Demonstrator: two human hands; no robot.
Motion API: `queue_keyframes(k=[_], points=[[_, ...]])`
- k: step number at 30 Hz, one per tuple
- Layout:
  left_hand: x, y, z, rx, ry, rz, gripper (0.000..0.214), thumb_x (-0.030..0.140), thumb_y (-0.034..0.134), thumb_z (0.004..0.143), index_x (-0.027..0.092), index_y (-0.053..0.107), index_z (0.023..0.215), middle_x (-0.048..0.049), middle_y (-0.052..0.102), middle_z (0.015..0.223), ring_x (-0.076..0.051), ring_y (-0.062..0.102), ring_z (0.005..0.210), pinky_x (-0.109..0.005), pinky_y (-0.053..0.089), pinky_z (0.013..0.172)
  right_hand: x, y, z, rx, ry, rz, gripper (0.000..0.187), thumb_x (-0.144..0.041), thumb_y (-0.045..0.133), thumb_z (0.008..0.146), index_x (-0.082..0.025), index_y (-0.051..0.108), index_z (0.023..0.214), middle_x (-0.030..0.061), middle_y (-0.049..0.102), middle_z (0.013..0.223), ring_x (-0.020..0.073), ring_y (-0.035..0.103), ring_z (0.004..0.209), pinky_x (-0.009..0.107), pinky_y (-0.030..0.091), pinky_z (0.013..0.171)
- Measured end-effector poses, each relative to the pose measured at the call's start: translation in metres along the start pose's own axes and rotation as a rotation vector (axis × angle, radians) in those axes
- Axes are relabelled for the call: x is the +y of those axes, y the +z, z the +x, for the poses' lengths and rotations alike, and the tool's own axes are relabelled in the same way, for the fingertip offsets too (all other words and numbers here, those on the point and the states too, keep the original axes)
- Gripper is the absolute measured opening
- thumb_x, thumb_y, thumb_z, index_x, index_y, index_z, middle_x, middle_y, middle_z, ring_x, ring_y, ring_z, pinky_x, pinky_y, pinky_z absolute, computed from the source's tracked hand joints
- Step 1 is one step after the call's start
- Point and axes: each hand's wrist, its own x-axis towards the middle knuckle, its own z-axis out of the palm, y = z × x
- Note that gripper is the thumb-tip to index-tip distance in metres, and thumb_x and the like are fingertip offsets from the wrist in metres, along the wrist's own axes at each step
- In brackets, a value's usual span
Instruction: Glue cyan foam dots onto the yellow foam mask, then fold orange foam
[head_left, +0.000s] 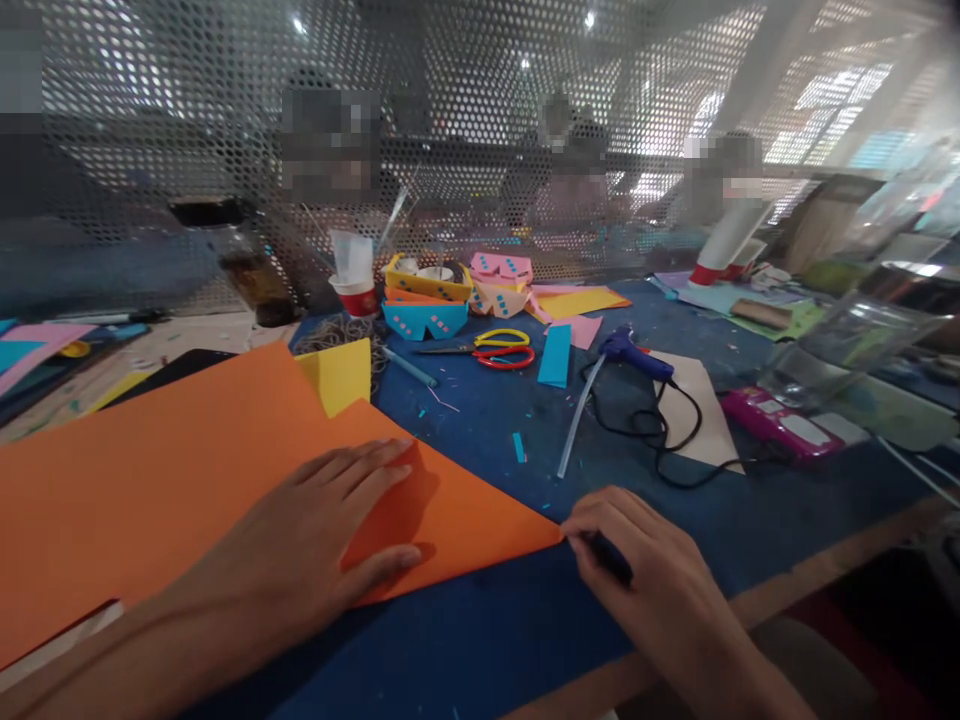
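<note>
A large sheet of orange paper (217,460) covers the left and middle of the blue table (480,660), and its right part is folded to a point. My left hand (337,530) lies on the folded part with fingers spread and thumb apart. At the pointed corner, my right hand (637,550) pinches the paper between thumb and fingers. Yellow paper (341,372) sticks out behind the orange sheet. Scissors (502,350) with red and yellow handles lie beyond it, near a blue folded paper strip (555,356).
A blue glue gun (637,355) with a clear glue stick and black cord lies right of centre, near a magenta box (784,425). Paper glasses (425,318), a red-and-white cup (355,295) and a jar (255,280) stand at the back. A perforated metal screen (450,120) rises behind.
</note>
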Motion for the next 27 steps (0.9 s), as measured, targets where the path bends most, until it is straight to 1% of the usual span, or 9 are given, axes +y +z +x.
queue_keyframes(k=[3,5,8,11,16,19,22,27], points=[[0.002,0.004,0.0,0.06,0.025,0.0,0.081,0.075,0.059,0.093,0.024,0.055,0.156,-0.0103,0.056,0.163,-0.036,0.056,0.144,-0.052,0.042,0.12,0.001,0.0,-0.001,-0.022,0.002,-0.011,0.025,-0.002,0.055,0.096,-0.026,0.063,0.098,-0.0005,0.07,0.096,0.017,0.067,0.086,0.032,0.052,0.076],[0.004,0.004,0.0,0.097,0.047,0.015,0.08,0.074,0.06,0.093,0.021,0.057,0.153,-0.012,0.06,0.159,-0.037,0.059,0.141,-0.051,0.045,0.117,0.0,0.0,-0.001,-0.035,-0.001,-0.014,0.025,-0.002,0.054,0.096,-0.025,0.063,0.098,-0.0011,0.07,0.096,0.0167,0.067,0.087,0.032,0.051,0.077],[0.009,0.002,0.002,0.147,0.082,0.061,0.082,0.077,0.059,0.092,0.017,0.063,0.147,-0.0148,0.066,0.152,-0.038,0.064,0.135,-0.052,0.047,0.114,-0.001,-0.001,-0.001,-0.037,-0.014,-0.032,0.023,-0.003,0.054,0.098,-0.025,0.063,0.099,-0.0011,0.069,0.095,0.0172,0.066,0.086,0.032,0.051,0.078],[0.017,-0.001,0.006,0.187,0.102,0.115,0.085,0.081,0.054,0.092,0.012,0.066,0.142,-0.0188,0.07,0.145,-0.04,0.069,0.127,-0.054,0.048,0.111,-0.002,-0.001,0.0,-0.042,-0.03,-0.062,0.022,-0.005,0.053,0.1,-0.024,0.064,0.099,-0.0003,0.069,0.096,0.0184,0.064,0.085,0.034,0.05,0.076],[0.032,-0.003,0.011,0.217,0.076,0.148,0.087,0.083,0.047,0.093,0.01,0.072,0.131,-0.0219,0.076,0.134,-0.041,0.073,0.118,-0.055,0.051,0.106,-0.003,0.0,0.0,-0.045,-0.067,-0.106,0.023,-0.004,0.051,0.101,-0.022,0.064,0.096,0.0012,0.068,0.094,0.0195,0.063,0.082,0.035,0.049,0.073],[0.036,-0.002,0.012,0.227,0.067,0.166,0.087,0.082,0.046,0.095,0.007,0.071,0.133,-0.023,0.076,0.133,-0.041,0.073,0.116,-0.054,0.052,0.103,-0.003,0.001,-0.001,-0.065,-0.094,-0.136,0.024,-0.002,0.05,0.101,-0.021,0.063,0.096,0.0028,0.069,0.096,0.0208,0.063,0.084,0.036,0.049,0.075],[0.037,-0.002,0.012,0.219,0.076,0.177,0.086,0.08,0.045,0.097,0.007,0.071,0.134,-0.0224,0.076,0.134,-0.04,0.073,0.116,-0.053,0.053,0.102,-0.001,0.001,-0.003,-0.086,-0.108,-0.154,0.024,-0.003,0.049,0.102,-0.021,0.064,0.099,0.004,0.069,0.099,0.022,0.063,0.087,0.038,0.05,0.077],[0.039,-0.003,0.011,0.217,0.052,0.184,0.086,0.08,0.045,0.096,0.008,0.07,0.136,-0.0215,0.074,0.137,-0.04,0.072,0.119,-0.052,0.053,0.104,-0.002,-0.007,-0.003,-0.119,-0.132,-0.186,0.022,-0.006,0.051,0.102,-0.022,0.066,0.103,0.0037,0.071,0.102,0.0221,0.063,0.087,0.037,0.052,0.076]])
